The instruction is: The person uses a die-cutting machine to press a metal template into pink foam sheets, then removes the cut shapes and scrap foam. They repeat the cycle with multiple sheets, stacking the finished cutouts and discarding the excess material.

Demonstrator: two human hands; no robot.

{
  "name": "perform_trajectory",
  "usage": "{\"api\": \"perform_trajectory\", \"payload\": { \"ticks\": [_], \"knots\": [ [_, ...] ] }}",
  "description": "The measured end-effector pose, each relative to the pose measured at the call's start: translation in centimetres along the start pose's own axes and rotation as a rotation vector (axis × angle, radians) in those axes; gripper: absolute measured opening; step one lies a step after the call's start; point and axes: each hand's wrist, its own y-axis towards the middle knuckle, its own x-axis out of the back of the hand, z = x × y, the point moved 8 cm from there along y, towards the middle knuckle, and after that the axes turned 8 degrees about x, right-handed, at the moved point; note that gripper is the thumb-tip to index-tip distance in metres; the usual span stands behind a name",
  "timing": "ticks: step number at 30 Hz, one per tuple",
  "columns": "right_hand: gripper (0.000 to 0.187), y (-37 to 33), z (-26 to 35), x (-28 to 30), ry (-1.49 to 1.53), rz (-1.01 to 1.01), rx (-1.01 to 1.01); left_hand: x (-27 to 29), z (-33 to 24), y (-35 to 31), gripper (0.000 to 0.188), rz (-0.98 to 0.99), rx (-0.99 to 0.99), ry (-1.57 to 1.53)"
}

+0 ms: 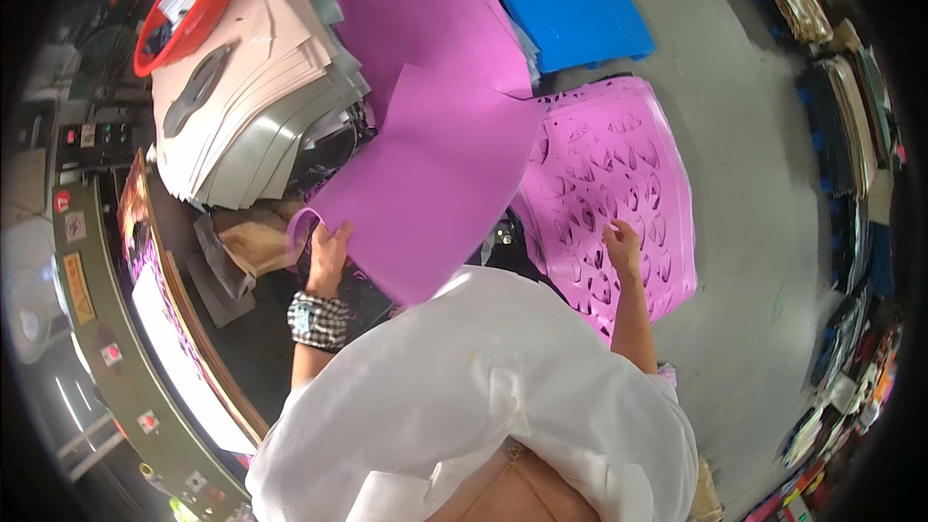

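A plain purple sheet [435,174] lies slantwise in front of me, its left corner curling up. My left hand [329,256], with a checked cuff at the wrist, is closed on that corner. Behind it the sheet overlaps a stack of uncut purple sheets [425,0]. To the right lies a pile of purple sheets with many cut-out holes [609,155]. Over this pile hangs my right hand [623,246], fingers loosely bent and apart, holding nothing. Whether it touches the pile I cannot tell.
At the far left, a stack of pale sheets [261,68] carries a red basket [217,0] and a dark, long-handled tool [196,92]. A green machine panel with buttons [126,377] curves along the left. A blue pallet-like slab [570,0] lies at the back; more stacks [831,126] line the right.
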Motion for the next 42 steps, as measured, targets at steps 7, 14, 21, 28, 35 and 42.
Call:
{"api": "perform_trajectory", "payload": {
  "ticks": [7, 14, 21, 28, 35, 42],
  "knots": [
    [0.037, 1.5, 14.5, -9.8, -0.092, 0.221, 0.370, 8.2, -11.9, -11.3, 0.023, 0.129, -0.450, 0.951],
    [0.087, -3.0, 34.9, -26.3, -0.210, 0.444, 0.698, 18.0, -11.0, -22.4, 0.007, 0.218, -0.266, 1.250],
    [0.078, -15.7, 44.4, -45.8, -0.352, 0.931, 1.427, 30.6, -3.5, -31.8, 0.050, 0.080, 0.233, 1.057],
    [0.028, -33.8, 38.9, -58.7, -0.249, 1.451, 0.531, 42.4, 3.9, -43.1, 0.046, -0.304, 0.637, 0.957],
    [0.040, -50.1, 62.6, -62.6, 0.456, 1.635, 1.205, 54.7, 5.9, -59.1, 0.029, -1.072, 0.856, 0.625],
    [0.035, -53.5, 54.9, -66.1, -0.496, 2.343, 0.763, 59.7, 9.8, -69.0, 0.021, -1.131, 0.936, 0.794]
  ]
}}
